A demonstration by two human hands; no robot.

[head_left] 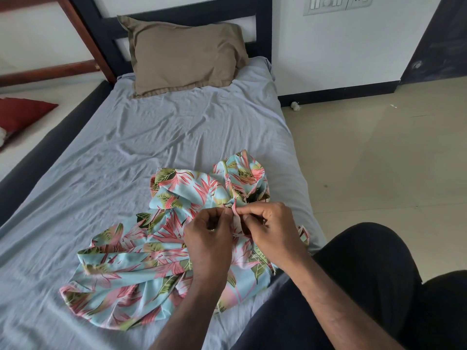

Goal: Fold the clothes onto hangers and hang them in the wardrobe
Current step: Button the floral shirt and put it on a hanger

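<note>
Garment [141,269] on near end of bed [126,137], pillow [187,56] at far end, floor [379,147] right.

Single bed [156,137] with a wrinkled pale grey-blue sheet and a black headboard [182,15], set against a white wall [328,46]; a taupe pillow [187,56] lies at its head. To the right, a beige tiled floor [379,152] meets a black skirting board [336,93], with a switch plate [337,3] high on the wall and a dark panel [439,41] at the far right. To the left, a reddish wooden frame [83,34] and a red cushion [22,113] lie beyond the bed's dark edge, in even daylight.
</note>
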